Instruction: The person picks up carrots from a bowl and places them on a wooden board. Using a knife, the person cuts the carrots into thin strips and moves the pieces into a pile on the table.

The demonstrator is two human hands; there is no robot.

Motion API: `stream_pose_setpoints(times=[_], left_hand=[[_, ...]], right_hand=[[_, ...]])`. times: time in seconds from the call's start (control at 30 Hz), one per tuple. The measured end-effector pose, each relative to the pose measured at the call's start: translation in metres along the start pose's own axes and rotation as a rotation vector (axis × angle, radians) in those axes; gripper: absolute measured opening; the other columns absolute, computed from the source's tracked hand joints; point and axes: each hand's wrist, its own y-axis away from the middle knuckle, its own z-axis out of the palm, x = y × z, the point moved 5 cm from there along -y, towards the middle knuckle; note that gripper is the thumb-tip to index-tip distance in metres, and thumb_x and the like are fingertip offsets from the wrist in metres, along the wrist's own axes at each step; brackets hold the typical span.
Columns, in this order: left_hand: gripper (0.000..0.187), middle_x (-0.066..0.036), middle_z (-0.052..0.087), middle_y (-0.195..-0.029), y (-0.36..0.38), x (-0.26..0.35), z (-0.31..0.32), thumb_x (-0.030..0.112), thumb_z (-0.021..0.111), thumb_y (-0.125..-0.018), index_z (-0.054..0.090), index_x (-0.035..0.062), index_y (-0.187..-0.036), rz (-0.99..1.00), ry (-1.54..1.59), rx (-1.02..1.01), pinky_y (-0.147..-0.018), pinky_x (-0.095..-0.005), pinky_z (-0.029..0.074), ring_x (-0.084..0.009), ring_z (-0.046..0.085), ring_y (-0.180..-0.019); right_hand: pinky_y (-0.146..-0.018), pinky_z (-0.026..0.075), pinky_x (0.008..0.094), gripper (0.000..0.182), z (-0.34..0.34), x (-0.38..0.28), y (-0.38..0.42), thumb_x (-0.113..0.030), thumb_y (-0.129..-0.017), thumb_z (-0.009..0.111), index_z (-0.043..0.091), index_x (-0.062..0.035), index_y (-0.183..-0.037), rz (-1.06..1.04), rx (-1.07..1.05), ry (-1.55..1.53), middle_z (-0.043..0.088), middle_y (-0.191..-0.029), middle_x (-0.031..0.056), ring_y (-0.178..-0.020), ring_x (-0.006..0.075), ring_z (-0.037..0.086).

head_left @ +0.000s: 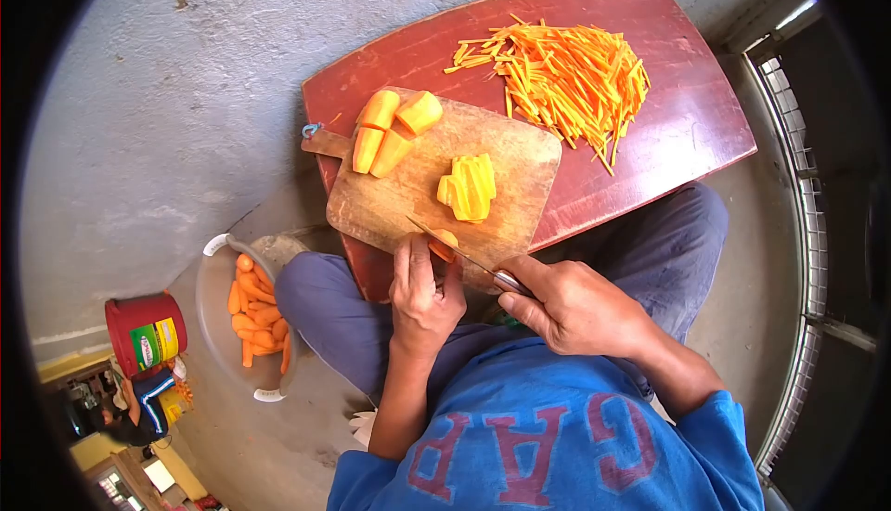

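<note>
4 carrot chunks (419,114) lie on 1 board (371,206); the right hand (574,307) holds 1 knife (509,281).

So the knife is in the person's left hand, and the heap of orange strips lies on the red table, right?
Not quite: the head view shows the knife in the right hand. The heap of orange strips does lie on the red table.

The table (691,112) spans the frame's upper centre, strips (575,84) on its upper part, the board (371,205) on its left. Chunks (376,112) lie on the board's upper left, slices (469,186) right of its middle. Below these, the left hand (425,293) holds a piece (443,250) beside the knife (475,262) in the right hand (575,307). At lower left, carrots (255,311) lie in a basin (215,321), right of a bucket (146,335).
</note>
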Motion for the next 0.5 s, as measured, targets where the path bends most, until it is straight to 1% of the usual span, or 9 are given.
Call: stream_pose_setpoints(times=[0.07, 0.17, 0.27, 0.37, 0.47, 0.5], left_hand=[[0.055, -0.034, 0.067, -0.132, 0.002, -0.001, 0.001, 0.005, 0.085, -0.098, 0.06, -0.0124, -0.144, -0.027, 0.011, -0.019, -0.093, -0.0543, 0.065, -0.0538, 0.072, -0.113], [0.056, -0.034, 0.067, -0.132, 0.002, -0.002, 0.002, 0.005, 0.084, -0.098, 0.059, -0.0122, -0.145, -0.028, -0.003, -0.021, -0.093, -0.0543, 0.065, -0.0537, 0.072, -0.114], [0.056, -0.034, 0.067, -0.133, 0.001, -0.002, 0.003, 0.004, 0.084, -0.097, 0.059, -0.0121, -0.145, -0.025, 0.004, -0.015, -0.093, -0.0547, 0.065, -0.0532, 0.073, -0.115], [0.056, -0.034, 0.067, -0.135, 0.004, -0.005, 0.004, 0.003, 0.083, -0.097, 0.06, -0.0121, -0.145, -0.026, -0.016, -0.01, -0.093, -0.0546, 0.065, -0.0527, 0.073, -0.115], [0.056, -0.034, 0.068, -0.136, 0.009, -0.01, 0.007, 0.002, 0.084, -0.096, 0.06, -0.0122, -0.145, -0.064, 0.005, -0.008, -0.093, -0.0537, 0.066, -0.0518, 0.073, -0.115], [0.057, -0.034, 0.068, -0.137, 0.011, -0.011, 0.007, 0.002, 0.084, -0.096, 0.06, -0.0123, -0.145, -0.084, 0.023, -0.011, -0.093, -0.0533, 0.066, -0.0515, 0.073, -0.115]], right_hand=[[-0.083, 0.06, 0.0591, 0.038, 0.001, 0.003, -0.003, -0.027, -0.118, 0.066, 0.063, 0.0042, -0.139, 0.004, -0.019, 0.008, 0.076, -0.101, 0.0329, -0.097, 0.0547, 0.076], [-0.088, 0.06, 0.0651, 0.039, -0.003, 0.004, -0.006, -0.024, -0.115, 0.068, 0.063, 0.0029, -0.143, 0.079, -0.058, -0.016, 0.075, -0.112, 0.0375, -0.105, 0.0592, 0.074], [-0.088, 0.06, 0.0651, 0.037, 0.001, 0.006, -0.01, -0.024, -0.115, 0.068, 0.063, 0.0035, -0.14, 0.064, -0.057, 0.026, 0.075, -0.109, 0.0377, -0.103, 0.0596, 0.073], [-0.083, 0.059, 0.061, 0.035, 0.013, 0.021, -0.02, -0.024, -0.116, 0.068, 0.063, 0.0048, -0.135, -0.008, -0.002, 0.085, 0.075, -0.102, 0.0347, -0.098, 0.0555, 0.075], [-0.085, 0.06, 0.0601, 0.033, 0.018, 0.029, -0.034, -0.022, -0.115, 0.068, 0.063, 0.0045, -0.134, 0.031, -0.104, 0.138, 0.075, -0.104, 0.0352, -0.099, 0.0553, 0.075], [-0.086, 0.06, 0.0594, 0.033, 0.017, 0.025, -0.035, -0.021, -0.115, 0.068, 0.064, 0.0042, -0.136, 0.03, -0.111, 0.113, 0.076, -0.107, 0.0347, -0.101, 0.0547, 0.075]])
